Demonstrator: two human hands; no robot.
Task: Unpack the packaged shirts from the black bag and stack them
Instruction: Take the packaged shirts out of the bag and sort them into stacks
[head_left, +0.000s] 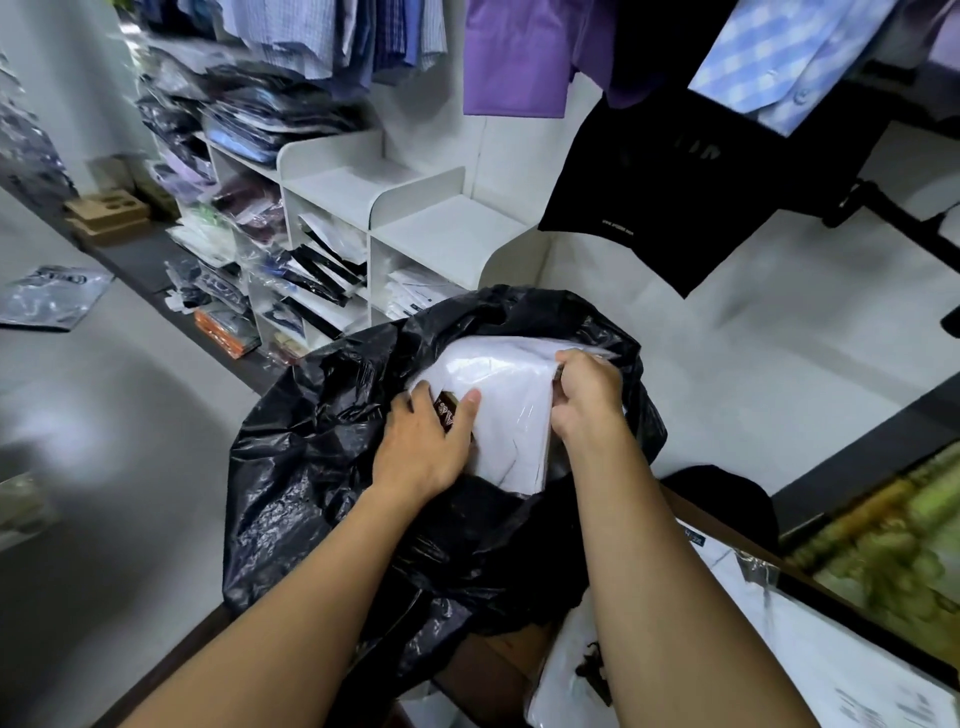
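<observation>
Stack (779, 649) of packed ones is sitting nearest me at 5 o'clock. Dead centre, the shirts (509, 395) are poking out of the bag (322, 467). Left hand (421, 441) is gripping their 9 o'clock edge, thumb spread on top. Right hand (587, 395) is curled tight, pinching the 3 o'clock edge. I'm guessing light, floppy, slick plastic, so edges beat faces. Shelves (415, 208) are sitting at 11.
</observation>
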